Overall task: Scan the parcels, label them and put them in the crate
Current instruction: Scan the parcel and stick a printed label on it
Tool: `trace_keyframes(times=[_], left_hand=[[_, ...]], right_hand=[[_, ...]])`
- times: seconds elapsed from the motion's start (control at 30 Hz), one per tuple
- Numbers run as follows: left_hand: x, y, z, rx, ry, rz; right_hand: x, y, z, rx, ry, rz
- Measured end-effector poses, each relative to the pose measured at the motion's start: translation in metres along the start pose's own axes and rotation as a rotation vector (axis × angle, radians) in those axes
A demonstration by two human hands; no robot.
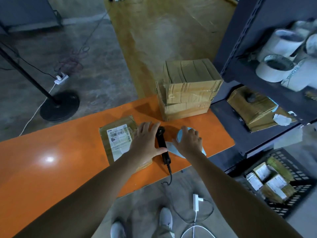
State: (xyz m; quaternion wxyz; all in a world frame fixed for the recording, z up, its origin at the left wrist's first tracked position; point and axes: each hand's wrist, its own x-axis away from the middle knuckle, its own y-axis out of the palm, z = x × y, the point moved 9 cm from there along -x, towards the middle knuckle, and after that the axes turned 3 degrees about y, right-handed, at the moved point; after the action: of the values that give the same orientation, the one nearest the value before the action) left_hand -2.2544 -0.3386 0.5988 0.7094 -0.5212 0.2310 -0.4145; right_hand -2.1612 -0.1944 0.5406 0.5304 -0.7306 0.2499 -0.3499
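Parcel [118,140]: flat, brown and taped. It lies face up on the orange table [51,152] at centre frame, just left of my hands. A printed barcode slip is on its top, facing up where a scanner can read it.
Left hand [145,143]: fingers straight and spread, clasping nothing. The palm is over the parcel's right edge; I cannot tell whether it is resting or hovering. My fingertips reach the scanner's head and my thumb lies against its handle.
Scanner [161,140]: black, lying flat between my two hands with its head toward the top of the frame. Its cable [169,174] trails off the near table edge. It lies close beside the parcel, so either hand can take it without a reach.
Right hand [188,143]: fingers bent down over the label roll [181,134], clasping its far rim.
Label roll: a pale blue disc just right of the scanner, with a loose tail of backing paper pointing toward the scanner. My grip reads as steadying the roll so a label can be peeled.
Step (my guess): somewhere between scanning and labelling this parcel. Nothing shows whether the scan is done.
Box stack [187,90]: two taped cartons, one on the other, at the table's far edge above centre. They are probably next in line.
Crate [298,177]: black lattice at lower right of the frame, beside the table's right end. Several labelled parcels [276,184] lie inside. It sits low on my right, so a finished parcel should go in with a short swing.
Risk: the cable dangles near my feet, and the label tail could stick to the scanner.
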Motion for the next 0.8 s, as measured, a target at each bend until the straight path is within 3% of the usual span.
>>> trace_keyframes(times=[0.4, 0.5, 0.63, 0.8], left_hand=[[0.012, -0.002, -0.006, 0.052, -0.055, 0.001], [0.01, -0.004, -0.006, 0.111, -0.091, -0.027], [0.009, -0.015, -0.005, 0.219, -0.154, -0.036], [0.03, -0.054, 0.009, 0.514, -0.312, -0.128]], right_hand=[[-0.012, 0.011, -0.002, 0.056, 0.089, -0.009], [-0.008, 0.002, 0.003, -0.114, 0.057, -0.012], [0.001, -0.02, 0.004, -0.545, 0.026, -0.063], [0.016, -0.063, -0.021, -0.694, -0.13, -0.052]])
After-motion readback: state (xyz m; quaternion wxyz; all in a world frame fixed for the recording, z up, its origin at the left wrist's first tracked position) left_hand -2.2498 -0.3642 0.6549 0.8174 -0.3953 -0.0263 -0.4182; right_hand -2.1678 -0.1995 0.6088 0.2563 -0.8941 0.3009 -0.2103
